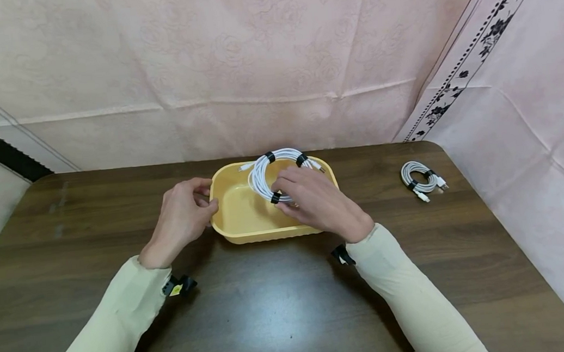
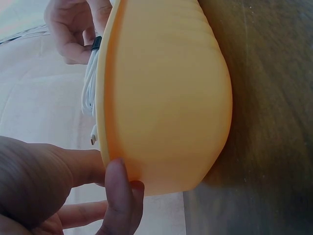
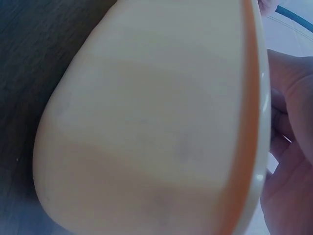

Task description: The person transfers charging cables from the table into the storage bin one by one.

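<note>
A coiled white charging cable (image 1: 259,181) with black ties is held by my right hand (image 1: 313,198) over a yellow plastic basin (image 1: 266,236). Its loop reaches above the basin's far rim, and both connector ends stick out. My left hand (image 1: 181,213) pinches the basin's left end. In the left wrist view, the left fingers (image 2: 119,188) lie against the outer wall at the rim. The right wrist view has the right hand (image 3: 298,112) beyond the basin's rim; the cable is hidden there.
A second coiled white cable (image 1: 406,175) with black ties lies on the brown wooden table (image 1: 272,318) at the right. Pale patterned cloth (image 1: 235,65) hangs behind the table's far edge and along its right side.
</note>
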Tool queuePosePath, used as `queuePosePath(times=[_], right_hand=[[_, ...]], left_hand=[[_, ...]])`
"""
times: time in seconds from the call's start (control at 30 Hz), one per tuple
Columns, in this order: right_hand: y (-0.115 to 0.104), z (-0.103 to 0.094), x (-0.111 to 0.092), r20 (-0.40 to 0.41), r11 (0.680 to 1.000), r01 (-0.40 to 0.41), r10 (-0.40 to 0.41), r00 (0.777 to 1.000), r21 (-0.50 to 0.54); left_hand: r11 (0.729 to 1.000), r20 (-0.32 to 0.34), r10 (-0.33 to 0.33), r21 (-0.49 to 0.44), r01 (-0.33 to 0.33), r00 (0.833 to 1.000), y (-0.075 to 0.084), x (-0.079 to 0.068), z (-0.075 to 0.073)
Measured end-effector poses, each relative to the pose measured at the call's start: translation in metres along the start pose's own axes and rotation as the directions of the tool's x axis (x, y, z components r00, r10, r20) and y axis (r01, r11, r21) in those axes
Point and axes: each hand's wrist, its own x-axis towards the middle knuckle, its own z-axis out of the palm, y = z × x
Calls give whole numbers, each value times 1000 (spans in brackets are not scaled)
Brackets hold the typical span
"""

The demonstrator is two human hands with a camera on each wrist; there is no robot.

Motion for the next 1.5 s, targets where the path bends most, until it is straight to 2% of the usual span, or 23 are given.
queuePosePath(times=[0.3, 1.1, 1.5], right_hand=[[-2, 0, 3, 4, 1000, -5, 5, 1000, 6], [-7, 3, 8, 22, 1000, -17, 16, 1000, 25], [-8, 9, 9, 6, 999, 17, -17, 1000, 28]], left_hand=[[1000, 21, -4, -3, 4, 1000, 1, 1, -2], [1000, 12, -5, 1, 5, 1000, 0, 1, 0], [1000, 10, -3, 4, 3, 1000, 1, 0, 0]])
